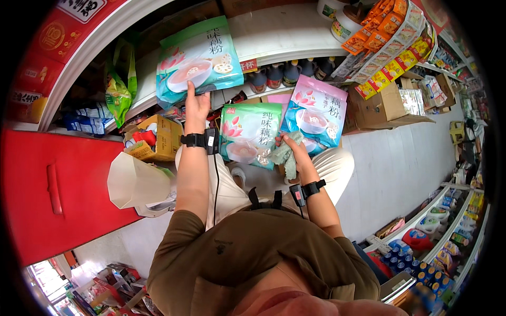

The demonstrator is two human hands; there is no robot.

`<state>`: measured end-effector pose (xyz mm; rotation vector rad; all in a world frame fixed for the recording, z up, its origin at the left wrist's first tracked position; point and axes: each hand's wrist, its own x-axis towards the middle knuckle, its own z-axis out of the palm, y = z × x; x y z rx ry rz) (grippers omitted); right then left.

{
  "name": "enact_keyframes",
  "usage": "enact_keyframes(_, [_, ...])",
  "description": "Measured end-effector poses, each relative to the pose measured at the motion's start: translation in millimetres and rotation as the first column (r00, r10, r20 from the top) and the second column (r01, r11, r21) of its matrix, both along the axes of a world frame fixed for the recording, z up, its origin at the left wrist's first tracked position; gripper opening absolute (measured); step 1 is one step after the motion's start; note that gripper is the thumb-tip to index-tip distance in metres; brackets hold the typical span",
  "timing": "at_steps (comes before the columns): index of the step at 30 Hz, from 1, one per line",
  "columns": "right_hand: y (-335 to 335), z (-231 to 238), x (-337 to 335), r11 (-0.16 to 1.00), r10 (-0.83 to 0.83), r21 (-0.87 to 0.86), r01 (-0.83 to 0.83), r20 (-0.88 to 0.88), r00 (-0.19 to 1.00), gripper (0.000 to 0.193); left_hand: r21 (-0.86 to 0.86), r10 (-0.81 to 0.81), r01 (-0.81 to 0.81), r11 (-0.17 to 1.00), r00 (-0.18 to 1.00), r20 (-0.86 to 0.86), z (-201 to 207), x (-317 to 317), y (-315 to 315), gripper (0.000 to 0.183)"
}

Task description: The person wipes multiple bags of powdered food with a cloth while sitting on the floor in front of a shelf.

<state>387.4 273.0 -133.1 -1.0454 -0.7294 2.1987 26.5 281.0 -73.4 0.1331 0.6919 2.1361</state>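
My left hand [197, 107] grips the lower edge of a teal and green bag of lotus root powder [224, 50], its thumb on the front; the other fingers are mostly hidden. That bag is at the shelf's front, a bowl and lotus slices printed on it. In my right hand [299, 152] is a crumpled pale green cloth [286, 159], closed in the fingers. The cloth lies against the right edge of a second green bag [247, 124], in front of my lap. Beside it, a purple and blue bag [322, 102] leans, partly overlapped at its lower end.
A white shelf [287, 26] runs ahead, with dark sauce bottles [291, 73] on the level below. An open carton [168, 134] and a red cabinet [58, 184] stand at left. Cardboard boxes [379, 102] and hanging orange packets [377, 39] are at right; stocked shelves [437, 231] line the lower right.
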Motion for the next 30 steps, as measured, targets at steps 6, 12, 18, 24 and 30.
enact_keyframes(6, [-8,-37,6,0.984,-0.068,-0.162,0.073,0.033,0.997,0.041,-0.066,-0.096,0.1,0.993,0.994,0.061,-22,5,-16,0.072])
enact_keyframes(12, [1,-113,26,0.848,-0.315,-0.401,0.345,0.141,0.938,0.041,-0.258,-0.086,0.159,0.953,0.958,0.272,-76,51,-47,0.038])
enact_keyframes(18, [34,-150,38,0.701,-0.503,-0.497,0.512,0.163,0.848,0.04,-0.355,-0.119,0.248,0.901,0.93,0.348,-95,80,-76,0.026])
enact_keyframes(24, [62,-193,50,0.585,-0.623,-0.606,0.539,0.089,0.777,0.042,-0.301,-0.164,0.286,0.91,0.913,0.374,-91,72,-94,0.028])
enact_keyframes(30, [76,-204,61,0.616,-0.584,-0.651,0.443,0.0,0.812,0.04,-0.295,-0.225,0.32,0.901,0.923,0.313,-81,79,-101,0.028])
